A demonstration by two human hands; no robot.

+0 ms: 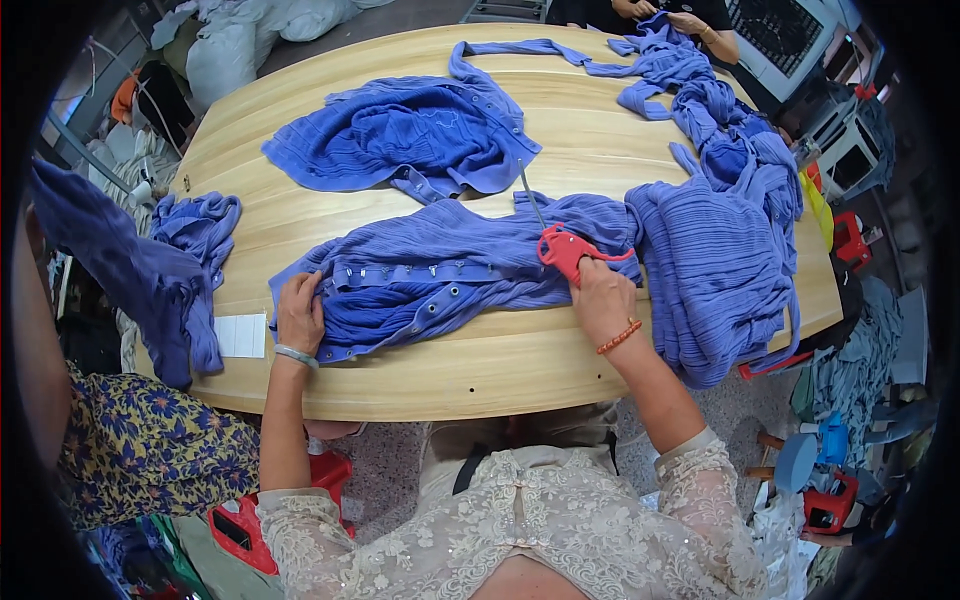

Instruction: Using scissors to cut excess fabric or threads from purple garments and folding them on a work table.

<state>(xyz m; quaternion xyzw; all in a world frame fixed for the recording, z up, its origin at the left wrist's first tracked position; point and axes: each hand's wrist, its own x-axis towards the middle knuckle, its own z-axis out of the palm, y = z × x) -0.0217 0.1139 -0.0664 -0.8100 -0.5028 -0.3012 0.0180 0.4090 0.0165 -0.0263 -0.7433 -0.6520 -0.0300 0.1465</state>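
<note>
A blue ribbed garment with a row of metal snaps lies across the near part of the wooden table. My left hand presses on its left end near the snap band. My right hand grips red-handled scissors, blades pointing away over the cloth. A second blue garment lies spread farther back. A pile of the same blue garments sits right of my right hand.
Another person's hands work on blue cloth at the far edge. A person in a flowered garment holds blue cloth at the left. White paper slips lie by the near left edge. Red stools and bags surround the table.
</note>
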